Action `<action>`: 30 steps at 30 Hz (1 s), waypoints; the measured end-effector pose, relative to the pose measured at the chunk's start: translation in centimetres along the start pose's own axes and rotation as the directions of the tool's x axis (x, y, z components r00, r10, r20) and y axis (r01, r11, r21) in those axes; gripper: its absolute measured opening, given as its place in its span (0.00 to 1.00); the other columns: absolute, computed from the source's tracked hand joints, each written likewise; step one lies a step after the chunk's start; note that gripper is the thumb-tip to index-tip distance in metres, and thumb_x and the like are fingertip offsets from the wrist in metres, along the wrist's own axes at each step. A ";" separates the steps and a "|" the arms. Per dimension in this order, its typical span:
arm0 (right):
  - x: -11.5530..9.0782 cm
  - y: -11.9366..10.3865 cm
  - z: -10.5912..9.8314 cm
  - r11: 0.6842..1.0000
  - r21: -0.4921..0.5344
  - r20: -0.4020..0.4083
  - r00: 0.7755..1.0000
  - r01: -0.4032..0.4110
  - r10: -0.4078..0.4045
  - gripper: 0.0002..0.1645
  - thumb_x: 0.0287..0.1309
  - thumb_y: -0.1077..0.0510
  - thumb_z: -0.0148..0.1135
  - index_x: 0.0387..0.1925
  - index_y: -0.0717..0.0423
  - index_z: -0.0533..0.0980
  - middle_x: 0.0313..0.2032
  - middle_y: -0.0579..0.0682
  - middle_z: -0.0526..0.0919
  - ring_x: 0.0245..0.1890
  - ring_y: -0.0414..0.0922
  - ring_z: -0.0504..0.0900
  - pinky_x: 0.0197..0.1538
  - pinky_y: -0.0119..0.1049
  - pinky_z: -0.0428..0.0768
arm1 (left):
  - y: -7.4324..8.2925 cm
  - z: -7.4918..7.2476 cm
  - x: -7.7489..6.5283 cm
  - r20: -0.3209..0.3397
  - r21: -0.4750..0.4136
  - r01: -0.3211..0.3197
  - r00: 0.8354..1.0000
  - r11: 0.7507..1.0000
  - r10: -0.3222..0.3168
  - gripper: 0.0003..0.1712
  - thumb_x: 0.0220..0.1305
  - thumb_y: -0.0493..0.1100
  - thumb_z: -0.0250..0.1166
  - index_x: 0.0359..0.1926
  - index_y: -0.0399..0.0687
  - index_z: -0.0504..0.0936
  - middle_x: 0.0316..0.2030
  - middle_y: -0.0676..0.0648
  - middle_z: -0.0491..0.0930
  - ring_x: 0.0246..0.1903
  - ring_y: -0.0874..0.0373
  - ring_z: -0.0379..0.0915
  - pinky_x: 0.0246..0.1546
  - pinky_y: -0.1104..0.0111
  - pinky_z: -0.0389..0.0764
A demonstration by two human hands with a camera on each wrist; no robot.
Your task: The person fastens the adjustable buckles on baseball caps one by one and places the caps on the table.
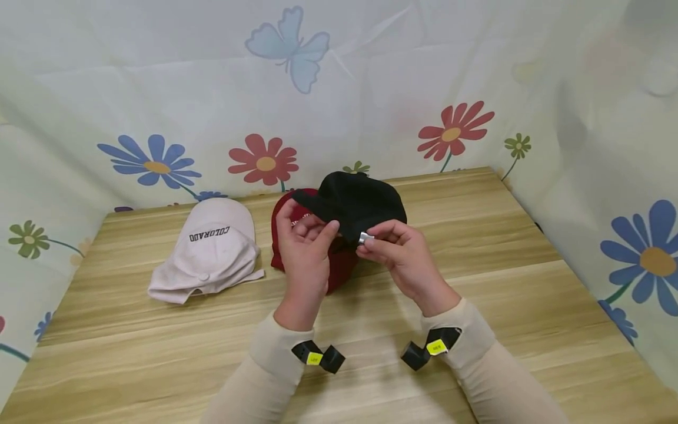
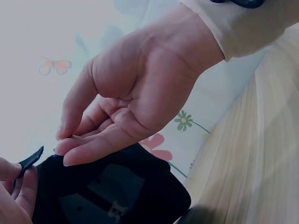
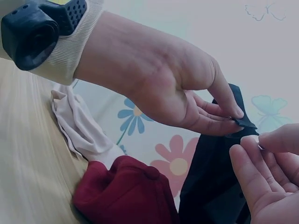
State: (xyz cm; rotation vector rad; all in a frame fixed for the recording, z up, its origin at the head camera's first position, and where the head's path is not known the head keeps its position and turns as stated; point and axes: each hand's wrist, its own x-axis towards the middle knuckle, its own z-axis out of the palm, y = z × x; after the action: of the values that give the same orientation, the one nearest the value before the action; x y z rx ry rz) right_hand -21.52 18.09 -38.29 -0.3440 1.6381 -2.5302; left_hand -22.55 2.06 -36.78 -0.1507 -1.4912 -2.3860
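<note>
A black cap (image 1: 362, 203) hangs in front of both hands, overlapping the red cap (image 1: 281, 227) behind it in the head view. The left hand (image 1: 304, 253) pinches at the black cap's near edge with thumb and fingertips. On the other side, the right hand (image 1: 405, 256) pinches a strap end of the cap between thumb and forefinger, where a small silver buckle (image 1: 365, 238) shows. In the right wrist view, the dark strap end (image 3: 244, 123) sticks out past the right fingertips. The left fingertips are close beside it there.
A pale cap (image 1: 217, 244) lettered COLORADO lies on the wooden table (image 1: 212, 359) at the left. The red cap rests beside it, partly covered by the left hand. A flower-printed curtain (image 1: 339, 112) stands behind and along both sides of the table.
</note>
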 end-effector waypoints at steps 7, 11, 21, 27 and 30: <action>-0.1 0.2 0.3 0.999 0.032 -0.013 1.000 0.009 -0.008 0.08 0.53 0.70 0.59 0.36 0.62 0.73 0.30 0.52 0.81 0.31 0.45 0.85 0.44 0.41 0.81 | -0.2 -0.1 0.0 -0.014 0.011 -0.059 0.998 0.998 0.059 0.36 0.49 0.31 0.67 0.57 0.52 0.61 0.33 0.45 0.78 0.30 0.55 0.78 0.40 0.62 0.82; -0.1 0.5 0.5 0.999 0.042 -0.023 1.000 0.015 -0.014 0.07 0.53 0.70 0.58 0.36 0.62 0.73 0.30 0.52 0.81 0.31 0.45 0.85 0.44 0.40 0.81 | -0.2 -0.1 0.0 -0.015 0.028 -0.064 0.998 0.998 0.064 0.36 0.49 0.30 0.66 0.57 0.54 0.62 0.33 0.44 0.78 0.31 0.54 0.78 0.40 0.63 0.82; -0.3 0.8 1.2 0.999 0.037 -0.061 0.998 0.024 -0.022 0.07 0.52 0.70 0.59 0.35 0.61 0.74 0.31 0.51 0.82 0.32 0.45 0.85 0.44 0.39 0.81 | 0.1 -0.1 -0.4 0.003 0.076 -0.078 0.997 0.994 0.078 0.37 0.50 0.31 0.66 0.58 0.56 0.61 0.34 0.43 0.78 0.31 0.53 0.78 0.40 0.64 0.82; -0.4 1.1 1.3 0.999 0.019 -0.085 0.996 0.033 -0.031 0.07 0.51 0.69 0.61 0.34 0.61 0.75 0.32 0.51 0.83 0.33 0.43 0.85 0.44 0.39 0.81 | 1.1 0.4 -0.8 -0.001 0.104 -0.090 0.996 0.991 0.090 0.35 0.51 0.30 0.65 0.58 0.54 0.61 0.34 0.40 0.77 0.31 0.52 0.77 0.40 0.64 0.82; -0.3 1.4 1.3 0.999 -0.002 -0.091 0.995 0.035 -0.035 0.07 0.50 0.68 0.62 0.34 0.61 0.75 0.31 0.51 0.83 0.33 0.43 0.84 0.44 0.38 0.81 | 1.4 0.6 -0.9 -0.018 0.101 -0.083 0.996 0.991 0.086 0.35 0.51 0.29 0.65 0.58 0.53 0.61 0.34 0.39 0.77 0.31 0.52 0.77 0.40 0.65 0.82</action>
State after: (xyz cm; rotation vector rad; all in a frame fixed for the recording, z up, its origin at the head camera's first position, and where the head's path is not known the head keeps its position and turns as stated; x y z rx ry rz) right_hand -20.90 16.41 -39.04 -0.2635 1.6786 -2.6072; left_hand -21.29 2.22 -35.60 -0.1601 -1.5590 -2.2345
